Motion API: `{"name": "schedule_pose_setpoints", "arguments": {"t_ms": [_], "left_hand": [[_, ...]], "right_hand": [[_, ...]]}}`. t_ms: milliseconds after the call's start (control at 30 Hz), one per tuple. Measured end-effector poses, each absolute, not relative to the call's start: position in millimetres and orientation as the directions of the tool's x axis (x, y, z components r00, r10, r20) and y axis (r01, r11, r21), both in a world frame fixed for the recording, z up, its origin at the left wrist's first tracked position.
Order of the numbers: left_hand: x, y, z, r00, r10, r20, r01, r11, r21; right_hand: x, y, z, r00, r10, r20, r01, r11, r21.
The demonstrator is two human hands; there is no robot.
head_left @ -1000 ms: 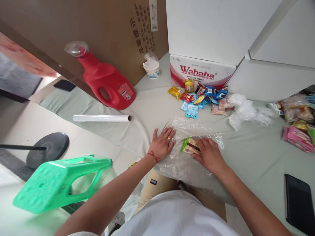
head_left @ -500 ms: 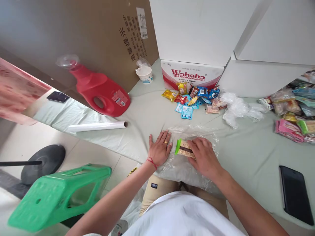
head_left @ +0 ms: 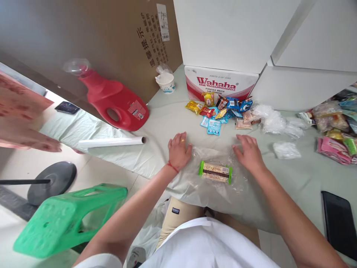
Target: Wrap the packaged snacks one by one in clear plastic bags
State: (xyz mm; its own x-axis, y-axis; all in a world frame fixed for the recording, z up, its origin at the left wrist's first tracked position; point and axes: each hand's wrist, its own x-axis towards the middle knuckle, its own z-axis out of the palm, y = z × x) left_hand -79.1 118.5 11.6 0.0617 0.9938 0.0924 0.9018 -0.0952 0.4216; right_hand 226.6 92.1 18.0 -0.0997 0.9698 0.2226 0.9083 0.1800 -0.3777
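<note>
A wrapped snack bar with green ends [head_left: 219, 173] lies on a spread sheet of clear plastic [head_left: 200, 188] on the cloth-covered table. At the sheet's upper left edge is my left hand [head_left: 179, 152], palm down, with a red string round the wrist. My right hand [head_left: 249, 153] rests at the upper right edge of the sheet, fingers apart. Neither hand touches the bar. Beyond them lies a pile of small snack packets [head_left: 214, 126] in front of a Wahaha carton [head_left: 220, 82].
Red jug [head_left: 119, 100], white roll [head_left: 111, 142] and paper cup [head_left: 166, 83] are at the left. Crumpled plastic [head_left: 275, 121], a folded clear piece [head_left: 286, 150], more snacks [head_left: 333, 149] and a phone [head_left: 338, 219] lie right. Another person's hand [head_left: 33, 139] shows far left.
My right hand has let go of the bar and moved up and right to the sheet's edge. A folded clear piece now shows at the right. Another person's hand has appeared at the left.
</note>
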Motion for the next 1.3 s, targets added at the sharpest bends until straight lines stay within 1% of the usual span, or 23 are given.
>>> {"name": "schedule_pose_setpoints", "arguments": {"t_ms": [67, 133, 167, 233, 300, 367, 400, 467, 533, 600, 633, 700, 767, 800, 833, 900, 933, 967, 1000, 1067, 1167, 1300], "left_hand": [[-73, 145, 15, 0.142, 0.989, 0.032, 0.851, -0.139, 0.507], [-65, 164, 21, 0.176, 0.983, -0.058, 0.777, -0.102, 0.622], [-60, 169, 24, 0.188, 0.978, -0.089, 0.738, -0.081, 0.67], [-51, 170, 33, 0.226, 0.971, -0.084, 0.67, -0.093, 0.736], [-42, 160, 41, 0.264, 0.964, -0.031, 0.633, -0.149, 0.759], [-33, 143, 46, 0.292, 0.956, -0.016, 0.643, -0.183, 0.744], [-30, 133, 47, 0.314, 0.949, -0.033, 0.664, -0.195, 0.722], [-25, 116, 43, 0.379, 0.921, -0.091, 0.719, -0.231, 0.655], [-26, 106, 34, 0.418, 0.895, -0.158, 0.765, -0.252, 0.593], [-34, 101, 24, 0.384, 0.907, -0.173, 0.788, -0.225, 0.574], [-40, 99, 19, 0.344, 0.928, -0.144, 0.789, -0.202, 0.581], [-55, 95, 15, 0.221, 0.975, -0.023, 0.785, -0.164, 0.598], [-68, 85, 19, 0.117, 0.984, 0.134, 0.792, -0.174, 0.586], [-73, 77, 23, 0.126, 0.971, 0.205, 0.799, -0.222, 0.559], [-75, 67, 28, 0.207, 0.943, 0.261, 0.795, -0.317, 0.517], [-75, 47, 37, 0.506, 0.81, 0.298, 0.7, -0.587, 0.406], [-72, 38, 40, 0.645, 0.713, 0.277, 0.617, -0.699, 0.362], [-70, 30, 42, 0.742, 0.625, 0.244, 0.541, -0.772, 0.335], [-67, 23, 43, 0.796, 0.568, 0.21, 0.492, -0.808, 0.323], [-64, 16, 40, 0.823, 0.544, 0.161, 0.479, -0.818, 0.318], [-69, 16, 36, 0.815, 0.566, 0.125, 0.513, -0.805, 0.298], [-91, 18, 37, 0.765, 0.639, 0.08, 0.59, -0.744, 0.313]], "right_hand": [[231, 115, 14, -0.041, 0.991, 0.131, 0.944, 0.081, -0.32], [231, 132, 10, -0.016, 1.0, 0.01, 0.959, 0.018, -0.283], [230, 137, 8, -0.013, 0.999, -0.037, 0.958, 0.002, -0.288], [230, 141, 8, -0.036, 0.998, -0.057, 0.931, 0.013, -0.364], [233, 136, 13, -0.106, 0.994, 0.013, 0.868, 0.099, -0.487], [238, 125, 22, -0.256, 0.965, 0.063, 0.778, 0.244, -0.579], [241, 117, 26, -0.353, 0.934, 0.056, 0.734, 0.313, -0.603], [245, 101, 32, -0.525, 0.851, -0.012, 0.672, 0.406, -0.619], [248, 88, 34, -0.61, 0.787, -0.088, 0.669, 0.452, -0.59], [249, 80, 31, -0.607, 0.786, -0.117, 0.71, 0.47, -0.525], [250, 77, 29, -0.575, 0.811, -0.108, 0.742, 0.461, -0.487], [251, 76, 26, -0.495, 0.866, -0.064, 0.796, 0.423, -0.433], [250, 76, 26, -0.48, 0.877, -0.026, 0.79, 0.419, -0.447], [248, 76, 28, -0.507, 0.862, -0.02, 0.765, 0.439, -0.472], [245, 77, 30, -0.544, 0.839, -0.023, 0.735, 0.462, -0.497], [235, 80, 36, -0.591, 0.805, -0.051, 0.704, 0.484, -0.52], [229, 82, 39, -0.593, 0.802, -0.071, 0.711, 0.48, -0.514], [222, 85, 42, -0.587, 0.805, -0.091, 0.726, 0.473, -0.5], [216, 89, 44, -0.578, 0.809, -0.106, 0.741, 0.466, -0.483], [203, 96, 47, -0.575, 0.808, -0.125, 0.756, 0.467, -0.459], [191, 101, 50, -0.58, 0.801, -0.146, 0.756, 0.463, -0.463], [184, 92, 53, -0.519, 0.851, -0.079, 0.747, 0.407, -0.526]]}}
